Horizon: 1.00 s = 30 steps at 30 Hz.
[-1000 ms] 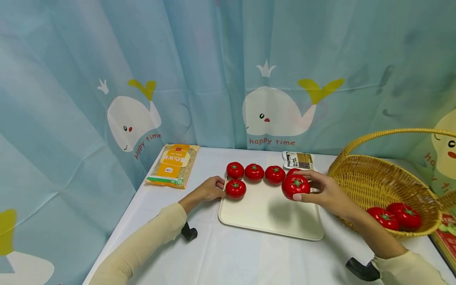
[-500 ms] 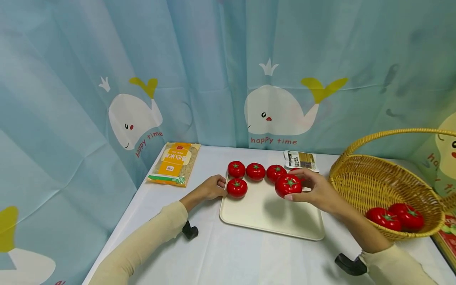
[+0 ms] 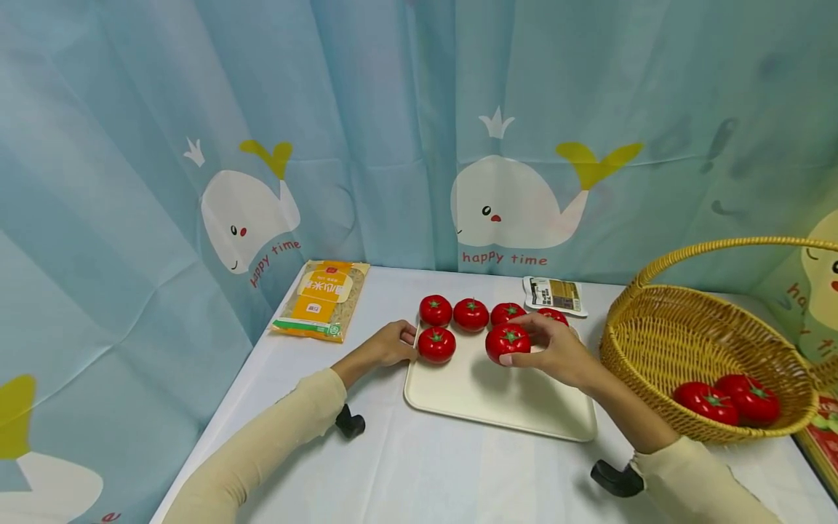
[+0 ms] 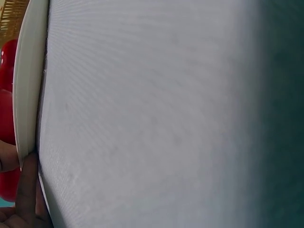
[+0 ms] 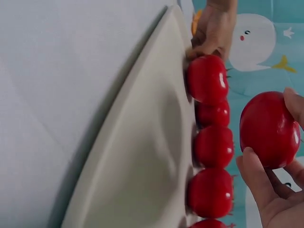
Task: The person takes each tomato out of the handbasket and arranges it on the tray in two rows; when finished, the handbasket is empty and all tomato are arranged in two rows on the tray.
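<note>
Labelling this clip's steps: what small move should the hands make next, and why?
Probably lower the held tomato onto the tray, beside the lone near-row tomato: the right hand holds it above the tray, bare surface shows there, and the left hand grips the tray's edge.

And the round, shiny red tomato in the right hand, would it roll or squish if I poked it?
The round, shiny red tomato would probably roll, since its sides are curved. It may feel slippery, because its skin looks glossy. It likely won't squish easily: no dent shows where the right hand grips it.
</note>
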Each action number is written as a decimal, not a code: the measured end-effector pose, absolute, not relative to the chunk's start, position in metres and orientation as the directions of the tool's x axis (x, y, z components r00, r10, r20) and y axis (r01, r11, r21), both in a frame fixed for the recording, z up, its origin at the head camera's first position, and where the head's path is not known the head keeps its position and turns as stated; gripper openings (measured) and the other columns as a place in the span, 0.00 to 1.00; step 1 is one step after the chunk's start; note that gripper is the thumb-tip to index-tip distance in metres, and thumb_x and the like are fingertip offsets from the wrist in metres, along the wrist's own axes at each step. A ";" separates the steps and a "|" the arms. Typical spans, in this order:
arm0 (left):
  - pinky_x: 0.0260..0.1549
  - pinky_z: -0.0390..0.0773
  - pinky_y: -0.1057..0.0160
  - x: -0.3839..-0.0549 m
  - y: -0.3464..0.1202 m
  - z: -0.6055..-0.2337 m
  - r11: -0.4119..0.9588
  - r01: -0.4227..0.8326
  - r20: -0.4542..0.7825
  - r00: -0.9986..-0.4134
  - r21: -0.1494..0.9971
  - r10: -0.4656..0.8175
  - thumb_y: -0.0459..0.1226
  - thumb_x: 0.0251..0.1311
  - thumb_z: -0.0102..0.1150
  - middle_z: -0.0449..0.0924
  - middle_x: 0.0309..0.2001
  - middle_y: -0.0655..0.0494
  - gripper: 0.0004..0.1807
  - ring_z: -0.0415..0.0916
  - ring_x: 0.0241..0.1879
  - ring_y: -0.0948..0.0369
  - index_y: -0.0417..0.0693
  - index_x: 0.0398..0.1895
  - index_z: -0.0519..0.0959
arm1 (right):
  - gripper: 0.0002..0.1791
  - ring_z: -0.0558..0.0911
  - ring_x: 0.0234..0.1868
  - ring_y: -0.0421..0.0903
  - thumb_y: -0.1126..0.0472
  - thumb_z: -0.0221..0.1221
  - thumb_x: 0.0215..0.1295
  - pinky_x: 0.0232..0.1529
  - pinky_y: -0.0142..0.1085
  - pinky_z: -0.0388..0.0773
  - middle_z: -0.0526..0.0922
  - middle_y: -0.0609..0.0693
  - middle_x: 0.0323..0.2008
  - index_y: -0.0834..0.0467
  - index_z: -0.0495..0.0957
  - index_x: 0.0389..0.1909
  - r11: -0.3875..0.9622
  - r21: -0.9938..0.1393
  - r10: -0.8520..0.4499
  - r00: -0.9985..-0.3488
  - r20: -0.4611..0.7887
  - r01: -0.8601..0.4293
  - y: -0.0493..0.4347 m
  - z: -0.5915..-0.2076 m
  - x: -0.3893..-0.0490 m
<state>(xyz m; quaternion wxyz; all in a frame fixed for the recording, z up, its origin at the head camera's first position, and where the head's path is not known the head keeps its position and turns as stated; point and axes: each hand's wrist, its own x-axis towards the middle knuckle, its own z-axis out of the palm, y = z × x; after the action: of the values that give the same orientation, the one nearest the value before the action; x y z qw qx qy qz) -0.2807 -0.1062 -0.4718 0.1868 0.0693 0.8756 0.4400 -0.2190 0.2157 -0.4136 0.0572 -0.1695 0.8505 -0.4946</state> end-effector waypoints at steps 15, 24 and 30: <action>0.39 0.76 0.67 -0.281 -0.107 -0.472 0.599 -0.042 -0.264 -0.920 0.799 0.288 0.31 0.48 0.65 0.77 0.41 0.50 0.25 0.74 0.39 0.60 0.37 0.53 0.75 | 0.35 0.82 0.47 0.52 0.54 0.75 0.52 0.46 0.39 0.81 0.82 0.59 0.50 0.63 0.75 0.59 0.518 -0.821 -0.356 -0.933 0.048 -0.240 0.196 -0.432 -0.229; 0.38 0.77 0.68 -0.281 -0.106 -0.474 0.590 -0.045 -0.264 -0.920 0.806 0.290 0.30 0.47 0.65 0.77 0.41 0.50 0.25 0.73 0.39 0.60 0.37 0.52 0.74 | 0.34 0.83 0.47 0.54 0.56 0.75 0.52 0.48 0.46 0.82 0.82 0.62 0.50 0.64 0.75 0.58 0.510 -0.815 -0.379 -0.922 0.073 -0.274 0.191 -0.437 -0.234; 0.36 0.77 0.69 -0.281 -0.107 -0.473 0.588 -0.054 -0.273 -0.917 0.807 0.290 0.29 0.47 0.65 0.76 0.41 0.50 0.25 0.73 0.38 0.60 0.37 0.52 0.74 | 0.34 0.83 0.51 0.58 0.56 0.76 0.51 0.52 0.51 0.81 0.82 0.63 0.53 0.64 0.76 0.58 0.523 -0.812 -0.376 -0.925 0.053 -0.259 0.188 -0.442 -0.239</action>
<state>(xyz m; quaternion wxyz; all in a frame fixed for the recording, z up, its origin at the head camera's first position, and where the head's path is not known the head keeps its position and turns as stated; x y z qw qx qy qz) -0.2815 -0.1065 -0.4735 0.1918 0.0679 0.8702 0.4487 -0.2387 0.1877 -0.4421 0.0648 -0.1826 0.8702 -0.4531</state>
